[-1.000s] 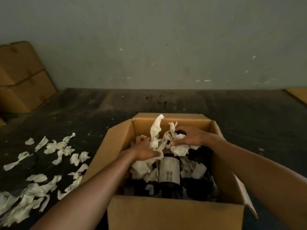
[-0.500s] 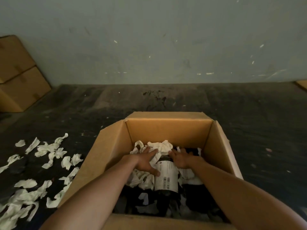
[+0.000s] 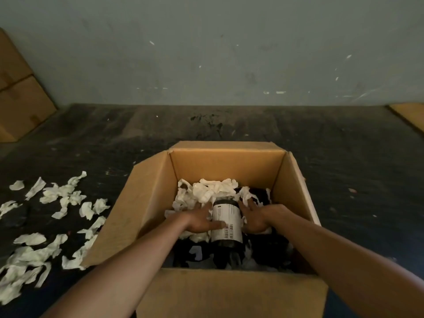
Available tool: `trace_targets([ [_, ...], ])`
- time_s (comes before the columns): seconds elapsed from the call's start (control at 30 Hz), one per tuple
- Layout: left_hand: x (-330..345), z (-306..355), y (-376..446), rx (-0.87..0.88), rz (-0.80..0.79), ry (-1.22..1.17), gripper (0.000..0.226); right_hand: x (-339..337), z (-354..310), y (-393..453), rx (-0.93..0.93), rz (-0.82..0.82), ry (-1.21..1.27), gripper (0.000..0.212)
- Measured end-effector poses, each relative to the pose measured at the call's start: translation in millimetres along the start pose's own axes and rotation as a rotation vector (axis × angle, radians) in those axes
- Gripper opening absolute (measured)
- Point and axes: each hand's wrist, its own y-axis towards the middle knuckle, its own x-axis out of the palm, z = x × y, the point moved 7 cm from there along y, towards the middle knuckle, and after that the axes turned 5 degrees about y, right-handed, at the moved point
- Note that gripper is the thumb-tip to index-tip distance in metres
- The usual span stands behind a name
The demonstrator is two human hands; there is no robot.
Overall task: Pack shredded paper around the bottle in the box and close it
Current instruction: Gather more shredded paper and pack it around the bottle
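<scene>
An open cardboard box [image 3: 224, 161] stands on the dark floor with its flaps up. Inside lies a dark bottle [image 3: 227, 223] with a white barcode label, its neck end buried under white shredded paper [image 3: 206, 191] at the far side. My left hand [image 3: 199, 220] lies flat on the paper to the left of the bottle, thumb against the label. My right hand [image 3: 253, 216] presses down on paper to the bottle's right, fingers straight. The box bottom near me is dark and hard to read.
Several loose white paper shreds [image 3: 46, 226] are scattered on the floor left of the box. Stacked cardboard boxes [image 3: 20, 99] lean at the far left by the grey wall. A flat cardboard piece [image 3: 410, 115] lies at the far right.
Both hands have gone down from holding a raised bunch of paper to pressing it flat beside the bottle. The paper now sits low at the far end of the box.
</scene>
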Motion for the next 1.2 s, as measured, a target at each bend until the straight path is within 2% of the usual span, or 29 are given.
trace_targets([
  [0.13,-18.5,-7.5,-11.6,-0.013,0.058,0.032,0.094,-25.5,-5.6,-36.0,-0.085,0.034,0.091,0.084],
  [0.27,-50.0,-16.0,-30.8,-0.055,0.222,0.165,0.049,-54.4,-8.3,-70.4,-0.103,0.104,0.057,0.061],
  [0.3,-47.8,-15.7,-36.0,-0.056,0.197,0.192,0.043,-47.3,-8.4,-72.3,-0.087,0.059,0.012,0.053],
  [0.37,-24.1,-19.3,-42.7,-0.091,-0.002,0.208,0.042,-17.7,-10.1,-69.8,-0.059,-0.092,-0.065,0.043],
  [0.43,16.0,-25.5,-46.0,-0.143,-0.271,0.169,0.045,16.3,-12.4,-66.1,-0.033,-0.207,-0.148,0.044],
  [0.5,43.9,-27.9,-42.9,-0.152,-0.411,0.191,0.05,37.3,-16.4,-64.2,-0.018,-0.239,-0.209,0.05],
  [0.6,36.7,-22.4,-45.6,-0.139,-0.37,0.219,0.054,34.6,-21.1,-65.6,-0.032,-0.25,-0.149,0.053],
  [0.7,16.2,-4.5,-56.1,-0.071,-0.328,0.203,0.043,15.4,-25.7,-72.9,-0.075,-0.236,-0.019,0.045],
  [0.8,30.5,2.0,-58.8,-0.026,-0.407,0.162,0.032,23.7,-34.3,-77.5,-0.102,-0.26,0.014,0.045],
  [0.9,58.7,-4.2,-56.9,-0.057,-0.503,0.11,0.037,48.9,-33.1,-75.2,-0.025,-0.234,-0.017,0.048],
  [0.97,54.1,-1.3,-61.6,-0.028,-0.484,0.104,0.037,49.2,-28.4,-79.1,0.02,-0.182,-0.027,0.048],
  [1.07,19.8,8.3,-76.5,0.043,-0.283,0.046,0.033,27.2,-32.5,-92.1,-0.036,-0.155,0.024,0.041],
  [1.13,0.1,10.9,-89.7,0.078,-0.22,-0.115,0.031,1.2,-39.9,-103.3,-0.061,-0.038,0.097,0.034],
  [1.2,-21.0,8.7,-103.4,0.136,-0.081,-0.302,0.031,-28.5,-53.2,-114.7,-0.109,0.164,0.134,0.037],
])
